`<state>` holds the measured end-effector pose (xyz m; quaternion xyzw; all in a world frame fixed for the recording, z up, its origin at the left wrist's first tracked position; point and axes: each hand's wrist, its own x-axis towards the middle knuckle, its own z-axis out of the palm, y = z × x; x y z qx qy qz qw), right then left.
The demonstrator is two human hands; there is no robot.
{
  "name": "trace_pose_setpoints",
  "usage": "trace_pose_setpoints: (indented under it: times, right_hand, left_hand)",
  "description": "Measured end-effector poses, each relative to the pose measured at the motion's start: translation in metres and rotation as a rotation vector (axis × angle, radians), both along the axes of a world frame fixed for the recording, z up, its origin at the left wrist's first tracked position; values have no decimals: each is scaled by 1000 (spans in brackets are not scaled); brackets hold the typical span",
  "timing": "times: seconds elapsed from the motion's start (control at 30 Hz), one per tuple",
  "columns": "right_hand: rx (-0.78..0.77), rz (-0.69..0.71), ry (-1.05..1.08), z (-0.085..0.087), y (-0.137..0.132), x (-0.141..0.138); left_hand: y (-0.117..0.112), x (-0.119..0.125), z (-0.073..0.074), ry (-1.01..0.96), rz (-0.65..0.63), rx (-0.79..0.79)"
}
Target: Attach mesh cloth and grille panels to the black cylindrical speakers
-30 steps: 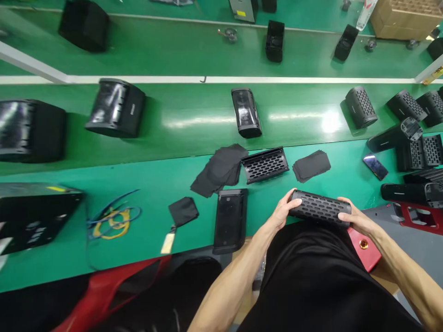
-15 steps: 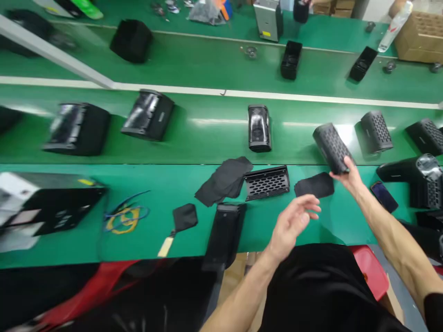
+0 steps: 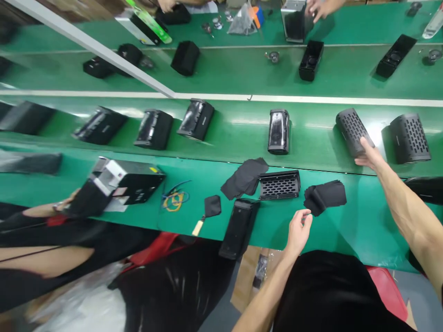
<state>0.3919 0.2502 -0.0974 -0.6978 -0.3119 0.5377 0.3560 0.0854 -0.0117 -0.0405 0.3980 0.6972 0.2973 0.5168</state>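
My right hand (image 3: pixel 368 156) reaches out to the conveyor belt (image 3: pixel 311 133) and grips the near end of a black perforated speaker (image 3: pixel 350 129), which lies on the belt. My left hand (image 3: pixel 299 229) hovers over the table's near edge, fingers loosely curled with nothing in them, just short of a stack of black cloth pieces (image 3: pixel 326 195). A black grille panel (image 3: pixel 278 184) lies left of that stack.
A second perforated speaker (image 3: pixel 410 138) and several black housings (image 3: pixel 278 131) ride the belt. A cloth pile (image 3: pixel 244 177), a long black shell (image 3: pixel 238 228) and coloured wires (image 3: pixel 175 199) lie on the table. A co-worker's arm (image 3: pixel 44 210) holds a black box (image 3: pixel 126 182) at left.
My right hand carried the speaker from my lap out onto the belt. My left hand let go of it and moved toward the cloth stack. The view swung left.
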Motion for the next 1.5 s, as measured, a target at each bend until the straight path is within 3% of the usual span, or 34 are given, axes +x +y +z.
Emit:
trace_pose_setpoints:
  times: [0.1,0.2,0.27,0.33,0.4,0.47,0.53,0.67,0.73,0.93,1.1,1.27,1.5]
  right_hand:
    - [-135,-59,-45,3,-8,14]
    - [24,-144,-216,7,-37,10]
    - [181,-102,-371,7,-74,-10]
    - [261,95,-415,5,-123,-44]
    - [252,323,-313,1,-173,-85]
    - [218,637,-301,-4,-211,-122]
    - [168,832,-407,-10,-230,-146]
    - [53,911,-644,-22,-226,-148]
    - [68,838,-616,-26,-222,-137]
    - [101,143,-212,-32,-230,-120]
    - [18,-130,-238,-45,-231,-113]
    - [-82,-213,-417,-42,-228,-92]
    - [-138,-117,-742,-26,-207,-88]
  left_hand:
    - [-8,1,-32,61,21,-71]
    - [-14,-3,-39,53,21,-61]
    - [-15,-12,-36,80,54,-54]
    - [-9,-28,-30,167,128,-35]
    - [4,-53,-21,328,185,-21]
    - [24,-85,-12,537,173,-53]
    - [48,-117,-4,717,101,-125]
    - [94,-164,-2,856,-43,-232]
    - [110,-177,-9,873,-122,-276]
    - [129,-197,-43,799,-329,-295]
    - [132,-214,-61,652,-412,-190]
    - [134,-223,-70,534,-438,-144]
    - [137,-216,-71,447,-453,-128]
